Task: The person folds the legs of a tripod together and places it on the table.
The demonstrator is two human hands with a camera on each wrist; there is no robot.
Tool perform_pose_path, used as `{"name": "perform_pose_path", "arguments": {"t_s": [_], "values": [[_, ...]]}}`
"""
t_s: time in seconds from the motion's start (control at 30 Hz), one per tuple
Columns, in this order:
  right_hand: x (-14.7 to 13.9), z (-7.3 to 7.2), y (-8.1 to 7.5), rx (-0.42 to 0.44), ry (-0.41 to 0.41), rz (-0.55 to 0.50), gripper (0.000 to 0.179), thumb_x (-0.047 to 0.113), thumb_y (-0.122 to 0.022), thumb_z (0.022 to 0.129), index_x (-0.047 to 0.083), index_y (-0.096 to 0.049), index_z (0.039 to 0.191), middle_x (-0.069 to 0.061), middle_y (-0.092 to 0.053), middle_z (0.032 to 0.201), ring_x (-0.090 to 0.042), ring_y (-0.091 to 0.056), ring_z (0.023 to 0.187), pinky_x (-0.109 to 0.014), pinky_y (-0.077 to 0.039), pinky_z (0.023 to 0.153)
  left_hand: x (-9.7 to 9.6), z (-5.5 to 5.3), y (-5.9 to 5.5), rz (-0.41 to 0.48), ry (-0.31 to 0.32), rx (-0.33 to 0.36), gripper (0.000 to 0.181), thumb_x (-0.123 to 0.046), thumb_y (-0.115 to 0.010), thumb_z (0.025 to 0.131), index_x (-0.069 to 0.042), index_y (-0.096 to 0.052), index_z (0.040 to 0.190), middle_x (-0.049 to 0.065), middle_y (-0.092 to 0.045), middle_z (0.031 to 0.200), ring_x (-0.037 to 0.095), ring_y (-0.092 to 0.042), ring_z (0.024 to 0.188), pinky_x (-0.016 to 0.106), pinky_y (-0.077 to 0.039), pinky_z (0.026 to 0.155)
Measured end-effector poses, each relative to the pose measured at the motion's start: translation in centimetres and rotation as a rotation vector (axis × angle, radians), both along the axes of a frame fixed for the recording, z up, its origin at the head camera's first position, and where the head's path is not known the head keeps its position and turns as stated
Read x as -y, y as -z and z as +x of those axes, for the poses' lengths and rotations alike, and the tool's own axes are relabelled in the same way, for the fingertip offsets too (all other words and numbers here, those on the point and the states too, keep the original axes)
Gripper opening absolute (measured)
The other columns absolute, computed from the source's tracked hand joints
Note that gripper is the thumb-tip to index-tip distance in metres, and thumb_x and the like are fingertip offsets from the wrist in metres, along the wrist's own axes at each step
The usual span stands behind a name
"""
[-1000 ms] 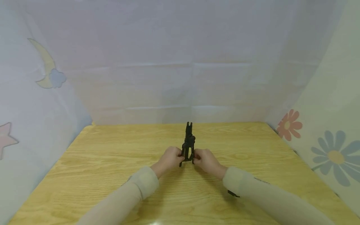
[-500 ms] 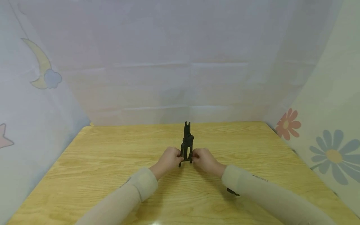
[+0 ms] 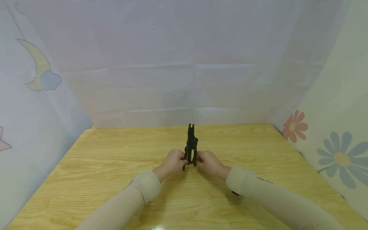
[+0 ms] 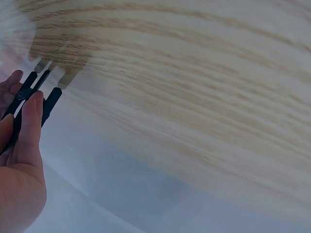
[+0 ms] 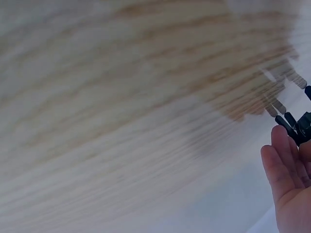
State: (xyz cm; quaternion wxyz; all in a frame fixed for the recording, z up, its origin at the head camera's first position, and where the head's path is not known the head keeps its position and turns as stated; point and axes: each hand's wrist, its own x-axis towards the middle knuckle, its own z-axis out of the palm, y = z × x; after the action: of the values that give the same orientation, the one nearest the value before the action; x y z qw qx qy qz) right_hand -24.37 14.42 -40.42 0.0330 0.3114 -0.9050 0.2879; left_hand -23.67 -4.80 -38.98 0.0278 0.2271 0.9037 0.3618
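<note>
A small black tripod (image 3: 191,140) stands upright near the middle of the table, its forked top pointing up and its legs toward me. My left hand (image 3: 172,162) pinches the left leg low down between thumb and fingers. On the other side, my right hand (image 3: 211,162) holds the right leg with its fingertips. Dark leg ends (image 4: 52,99) stick out past the left fingers in the left wrist view. The right wrist view has the tripod's joint (image 5: 302,127) at its right edge, beside the thumb and rather straight fingers of the right hand.
The wood-grain table (image 3: 115,143) extends to a pale cloth backdrop (image 3: 184,89) behind it. Printed side cloths with a moon (image 3: 37,60) and flowers (image 3: 342,159) border it left and right. A small dark piece (image 3: 236,193) shows under the right cuff.
The tripod's right leg has shifted slightly left, nearer the other leg, with the right hand following. Both hands keep their hold. The head view has turned a little.
</note>
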Motion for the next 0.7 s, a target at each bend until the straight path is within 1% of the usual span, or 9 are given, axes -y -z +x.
{"name": "perform_pose_path", "arguments": {"t_s": [0.1,0.27,0.37,0.43,0.5,0.6,0.7], "values": [[0.01,0.12,-0.01,-0.011,-0.001,0.004,0.007,-0.009,-0.066,0.088,-0.005,-0.069,0.092,-0.011,-0.073,0.08,-0.008,-0.061,0.068,-0.023,-0.051,0.061,0.06,-0.04,-0.14,-0.015,0.014,0.0,0.015,0.004,-0.067,0.091,0.01,-0.073,0.079,0.017,-0.072,0.08,0.011,-0.046,0.059,0.019,-0.04,0.052],[0.05,0.08,-0.09,-0.023,-0.017,0.021,0.005,-0.008,-0.066,0.09,-0.005,-0.069,0.093,-0.012,-0.073,0.081,-0.007,-0.057,0.067,-0.022,-0.05,0.06,0.27,-0.16,-0.24,-0.029,0.01,0.015,0.014,0.004,-0.067,0.091,0.009,-0.073,0.08,0.017,-0.072,0.081,0.011,-0.047,0.06,0.02,-0.042,0.053],[0.09,-0.05,-0.11,-0.009,-0.03,0.02,0.006,-0.007,-0.065,0.092,-0.005,-0.069,0.096,-0.013,-0.074,0.086,-0.01,-0.063,0.071,-0.023,-0.053,0.063,0.41,-0.28,-0.17,-0.029,0.013,0.02,0.014,0.004,-0.067,0.091,0.009,-0.073,0.079,0.017,-0.072,0.079,0.011,-0.047,0.06,0.021,-0.043,0.053],[0.11,-0.13,-0.13,0.004,-0.036,0.025,0.007,-0.005,-0.064,0.093,-0.005,-0.07,0.098,-0.014,-0.075,0.089,-0.015,-0.069,0.077,-0.025,-0.056,0.067,0.51,-0.34,-0.15,-0.031,0.016,0.027,0.015,0.003,-0.067,0.091,0.009,-0.073,0.079,0.017,-0.072,0.078,0.01,-0.047,0.058,0.02,-0.042,0.053],[0.1,-0.17,-0.16,0.009,-0.046,0.04,0.009,-0.005,-0.063,0.094,-0.005,-0.071,0.1,-0.014,-0.075,0.09,-0.018,-0.071,0.081,-0.027,-0.057,0.069,0.6,-0.38,-0.11,-0.03,0.018,0.037,0.014,0.003,-0.068,0.091,0.009,-0.073,0.079,0.017,-0.072,0.077,0.01,-0.046,0.057,0.02,-0.041,0.052],[0.08,-0.24,-0.15,0.001,-0.056,0.077,0.01,-0.004,-0.063,0.095,-0.005,-0.071,0.101,-0.013,-0.074,0.088,-0.018,-0.07,0.078,-0.027,-0.057,0.068,0.62,-0.38,-0.07,-0.024,0.022,0.047,0.014,0.004,-0.068,0.091,0.01,-0.073,0.08,0.017,-0.072,0.078,0.01,-0.046,0.056,0.02,-0.04,0.052],[0.09,-0.4,-0.1,-0.034,-0.073,0.111,0.011,-0.002,-0.064,0.095,-0.003,-0.072,0.102,-0.012,-0.075,0.089,-0.017,-0.071,0.077,-0.026,-0.057,0.069,0.61,-0.32,-0.02,-0.022,0.024,0.054,0.013,0.004,-0.068,0.09,0.01,-0.073,0.08,0.018,-0.072,0.078,0.01,-0.046,0.056,0.021,-0.04,0.051]]}}
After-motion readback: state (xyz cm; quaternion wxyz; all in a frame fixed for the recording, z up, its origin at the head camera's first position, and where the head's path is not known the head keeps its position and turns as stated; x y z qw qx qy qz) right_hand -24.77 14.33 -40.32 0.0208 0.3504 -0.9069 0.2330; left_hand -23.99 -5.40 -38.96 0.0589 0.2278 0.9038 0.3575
